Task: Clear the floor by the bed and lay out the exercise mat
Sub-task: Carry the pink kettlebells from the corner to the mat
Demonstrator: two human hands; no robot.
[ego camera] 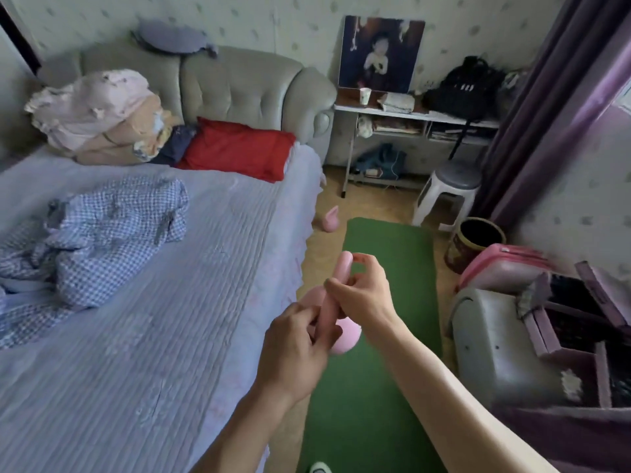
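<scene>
Two hands grasp one pink kettlebell [343, 336] by its handle: left hand [293, 349] low on the grip, right hand [362, 298] higher, fingers pinched round it. Held above green exercise mat [386, 254], unrolled flat beside bed [211, 274]. Second pink kettlebell [330, 220] on floor near mat's far end.

The tan floor [327, 240] beside the bed carries a green exercise mat [382, 268] rolled out flat, with a small pink kettlebell [330, 222] just past its far left corner and a white plastic stool [447, 196] near its far right corner. On the bed's pale blue quilted cover [191, 302] lie a crumpled blue checked blanket [102, 230], a red pillow [239, 151] and a heap of pink and beige bedding [99, 114].
</scene>
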